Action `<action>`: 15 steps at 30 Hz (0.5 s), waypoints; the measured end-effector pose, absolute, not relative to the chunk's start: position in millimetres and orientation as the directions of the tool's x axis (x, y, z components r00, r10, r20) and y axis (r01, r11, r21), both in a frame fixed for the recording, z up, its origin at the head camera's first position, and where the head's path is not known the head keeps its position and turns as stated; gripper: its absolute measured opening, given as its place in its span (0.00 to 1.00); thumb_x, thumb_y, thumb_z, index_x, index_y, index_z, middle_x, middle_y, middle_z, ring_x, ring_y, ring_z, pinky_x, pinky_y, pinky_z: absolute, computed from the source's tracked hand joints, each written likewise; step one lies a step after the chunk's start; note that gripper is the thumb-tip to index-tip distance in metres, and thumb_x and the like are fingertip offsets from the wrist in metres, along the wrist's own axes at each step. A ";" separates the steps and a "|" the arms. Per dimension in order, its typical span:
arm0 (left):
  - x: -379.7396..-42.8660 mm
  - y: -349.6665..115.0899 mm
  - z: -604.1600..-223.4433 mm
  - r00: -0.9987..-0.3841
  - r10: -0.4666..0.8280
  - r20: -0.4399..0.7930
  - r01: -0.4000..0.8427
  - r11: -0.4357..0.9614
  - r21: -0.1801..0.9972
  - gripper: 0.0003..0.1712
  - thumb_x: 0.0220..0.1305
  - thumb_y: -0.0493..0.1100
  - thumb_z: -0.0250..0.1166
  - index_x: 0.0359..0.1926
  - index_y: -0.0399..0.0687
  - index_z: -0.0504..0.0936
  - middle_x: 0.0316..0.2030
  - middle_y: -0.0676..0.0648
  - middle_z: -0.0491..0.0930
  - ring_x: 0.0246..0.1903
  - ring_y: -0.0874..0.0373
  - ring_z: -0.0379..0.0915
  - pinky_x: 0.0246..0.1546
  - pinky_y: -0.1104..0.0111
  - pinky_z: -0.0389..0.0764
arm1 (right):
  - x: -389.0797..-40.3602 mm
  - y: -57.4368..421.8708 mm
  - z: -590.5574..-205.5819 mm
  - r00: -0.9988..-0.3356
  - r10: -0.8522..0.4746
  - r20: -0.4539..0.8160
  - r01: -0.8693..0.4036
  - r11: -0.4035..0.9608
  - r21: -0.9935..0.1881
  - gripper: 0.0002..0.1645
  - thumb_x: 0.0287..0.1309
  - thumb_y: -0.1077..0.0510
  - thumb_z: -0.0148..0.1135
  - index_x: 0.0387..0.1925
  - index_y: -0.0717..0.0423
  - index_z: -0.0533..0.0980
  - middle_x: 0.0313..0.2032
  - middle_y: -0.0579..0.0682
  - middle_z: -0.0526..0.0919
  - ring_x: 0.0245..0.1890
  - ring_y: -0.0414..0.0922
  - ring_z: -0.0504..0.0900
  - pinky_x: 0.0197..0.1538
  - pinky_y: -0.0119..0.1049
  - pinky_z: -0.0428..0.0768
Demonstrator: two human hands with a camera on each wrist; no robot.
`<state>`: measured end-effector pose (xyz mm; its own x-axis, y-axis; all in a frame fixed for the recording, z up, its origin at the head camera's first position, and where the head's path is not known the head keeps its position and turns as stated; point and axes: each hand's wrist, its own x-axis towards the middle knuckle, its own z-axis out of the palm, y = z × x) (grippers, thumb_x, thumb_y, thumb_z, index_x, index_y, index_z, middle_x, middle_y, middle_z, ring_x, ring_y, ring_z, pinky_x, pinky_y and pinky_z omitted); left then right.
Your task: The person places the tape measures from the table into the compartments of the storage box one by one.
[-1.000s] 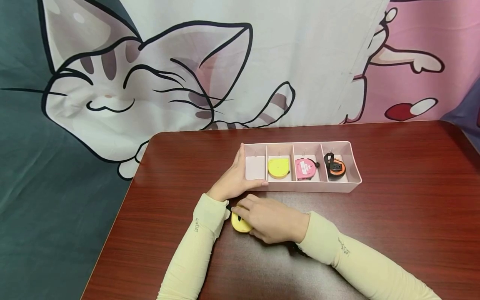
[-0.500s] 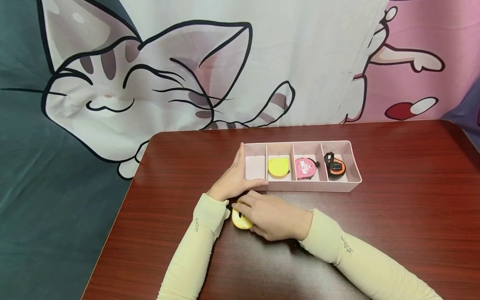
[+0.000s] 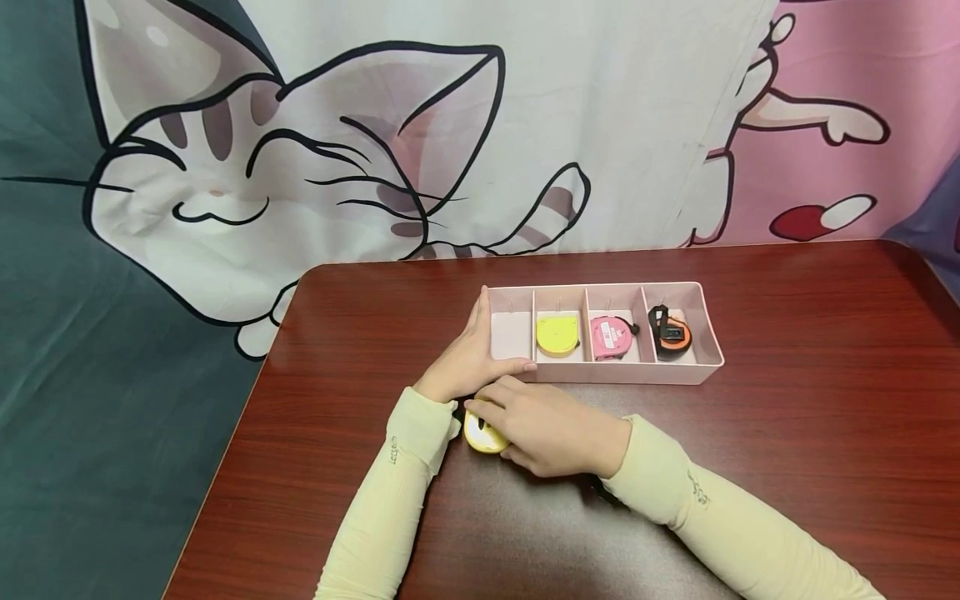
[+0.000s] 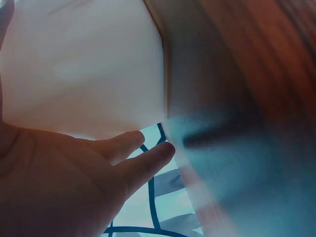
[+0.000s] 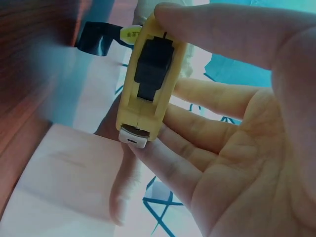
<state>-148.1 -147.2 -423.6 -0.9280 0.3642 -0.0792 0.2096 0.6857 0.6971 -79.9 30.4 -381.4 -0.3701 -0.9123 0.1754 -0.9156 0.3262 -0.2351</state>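
Note:
My right hand pinches a yellow tape measure between thumb and fingers, just in front of the box's left end. The right wrist view shows this tape measure edge-on, with a black lock button and a metal hook tip. My left hand rests against the left end of a pale pink divided box, its thumb along the front wall. Up close, the left hand's straight fingers lie beside the box wall. The leftmost compartment shows a bare floor.
Other compartments hold a yellow tape measure, a pink tape measure and a black-and-orange tape measure. The box stands near the back edge of a dark red wooden table. Behind hangs a cartoon cat curtain.
My right hand, holding the yellow tape measure, has shifted slightly away from me, closer to the box. The left hand and the box have stayed put.

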 end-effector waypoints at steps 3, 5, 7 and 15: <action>-148.0 -146.9 -423.5 -0.928 0.366 -0.075 0.214 0.685 0.697 0.80 0.53 0.65 0.76 0.78 0.46 0.21 0.79 0.40 0.29 0.74 0.47 0.49 0.71 0.59 0.58 | -80.7 30.9 -379.2 -0.367 -0.912 0.181 -0.917 0.323 -0.232 0.39 0.51 0.56 0.74 0.64 0.66 0.72 0.59 0.57 0.76 0.61 0.51 0.72 0.64 0.43 0.72; -147.8 -146.6 -423.0 -0.927 0.368 -0.073 0.217 0.684 0.697 0.80 0.53 0.64 0.76 0.78 0.45 0.21 0.79 0.40 0.29 0.74 0.46 0.49 0.71 0.59 0.58 | -81.2 31.3 -378.2 -0.367 -0.912 0.183 -0.918 0.322 -0.232 0.39 0.51 0.56 0.74 0.64 0.66 0.72 0.60 0.57 0.76 0.61 0.51 0.72 0.64 0.43 0.72; -147.9 -146.4 -422.8 -0.927 0.368 -0.071 0.218 0.683 0.697 0.80 0.53 0.64 0.76 0.78 0.45 0.21 0.79 0.40 0.30 0.74 0.46 0.49 0.71 0.58 0.58 | -81.5 31.7 -377.2 -0.367 -0.912 0.182 -0.917 0.321 -0.237 0.39 0.51 0.56 0.74 0.64 0.66 0.72 0.60 0.57 0.76 0.61 0.51 0.72 0.64 0.43 0.72; -148.6 -147.1 -424.3 -0.928 0.368 -0.054 0.227 0.677 0.700 0.80 0.52 0.64 0.76 0.78 0.44 0.22 0.79 0.38 0.31 0.73 0.45 0.51 0.70 0.58 0.60 | -81.2 33.3 -375.2 -0.384 -0.904 0.187 -0.907 0.332 -0.258 0.38 0.52 0.56 0.73 0.64 0.64 0.73 0.59 0.55 0.76 0.61 0.50 0.72 0.62 0.44 0.74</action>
